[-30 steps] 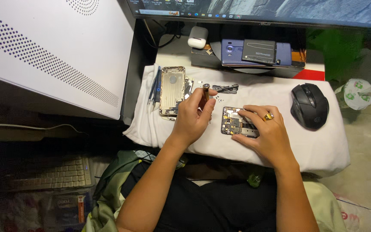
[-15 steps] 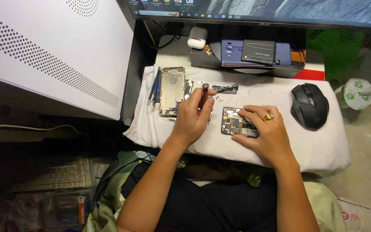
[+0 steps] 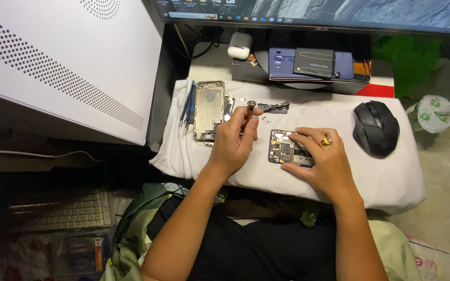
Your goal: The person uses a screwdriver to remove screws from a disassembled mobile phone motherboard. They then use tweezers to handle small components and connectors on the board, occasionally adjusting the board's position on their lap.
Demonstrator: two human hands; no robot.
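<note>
My left hand [image 3: 237, 140] grips a small screwdriver [image 3: 250, 108] upright, its round cap pointing up, over a white cloth [image 3: 266, 171]. My right hand [image 3: 321, 158], with a gold ring, rests on an opened phone body [image 3: 282, 147] whose circuit board shows, fingers pinning it to the cloth. To the left lies a gold phone back shell [image 3: 209, 109]. A dark strip part [image 3: 273, 107] and tiny loose screws lie just beyond the screwdriver.
A black mouse [image 3: 375, 127] sits on the cloth at right. Behind stand a blue phone with a dark battery [image 3: 311, 63], a white earbud case [image 3: 240, 45] and a monitor [image 3: 313, 10]. A white perforated case [image 3: 63, 62] fills the left; a keyboard [image 3: 58, 211] lies below.
</note>
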